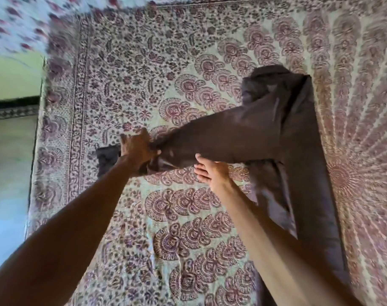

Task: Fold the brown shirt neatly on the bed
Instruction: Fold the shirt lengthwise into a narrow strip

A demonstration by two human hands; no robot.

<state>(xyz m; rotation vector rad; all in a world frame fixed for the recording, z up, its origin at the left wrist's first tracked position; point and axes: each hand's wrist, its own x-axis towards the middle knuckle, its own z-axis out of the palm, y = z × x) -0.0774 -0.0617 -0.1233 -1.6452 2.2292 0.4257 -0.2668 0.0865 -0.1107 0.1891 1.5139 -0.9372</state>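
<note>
Both arms [77, 217] are reaching out; the left hand [137, 149] is gripping the brown shirt's [298, 133] sleeve [221, 138], and the right hand [212, 171] is touching it with straight fingers [201, 171]. I think uneven pulling is risking creases.

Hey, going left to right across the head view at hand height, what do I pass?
Pale floor → patterned floral bedspread border → left hand → right hand → folded body of the brown cloth shirt.

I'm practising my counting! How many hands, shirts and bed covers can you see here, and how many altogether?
Hands: 2 (left hand, right hand)
brown shirt: 1
patterned bed cover: 1
Total: 4
</note>
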